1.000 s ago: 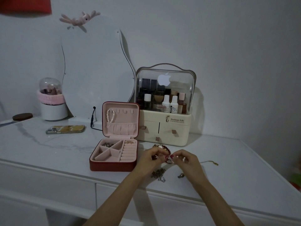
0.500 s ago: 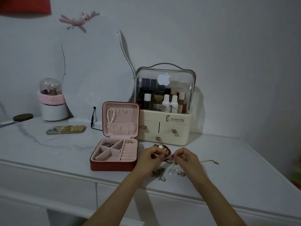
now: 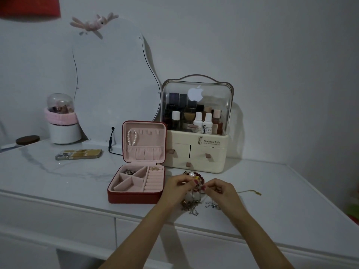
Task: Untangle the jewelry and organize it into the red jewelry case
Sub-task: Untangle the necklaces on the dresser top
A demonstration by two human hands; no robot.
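Observation:
The red jewelry case (image 3: 134, 197) stands open on the white table, with a pearl bracelet (image 3: 132, 137) hung in its pink lid and small pieces in two back compartments. Just right of it lies a tangled jewelry pile (image 3: 191, 205) with a red bead bracelet (image 3: 200, 178) and a large pearl (image 3: 192, 174) behind it. My left hand (image 3: 177, 188) and my right hand (image 3: 221, 193) meet above the pile, fingertips pinching a tangled piece between them. A silver earring (image 3: 211, 205) lies under my right hand. A gold chain (image 3: 250, 191) trails to the right.
A cream cosmetics organizer (image 3: 196, 152) stands behind the pile. A phone (image 3: 78, 153) lies left of the case, with a cable (image 3: 111, 144) behind it. A wavy mirror (image 3: 110, 84) leans on the wall, and a pink-banded dome jar (image 3: 62, 121) stands at far left.
Both hands stay together over the pile, lifting the tangled piece slightly. The silver earring now lies further out on the table below my right hand.

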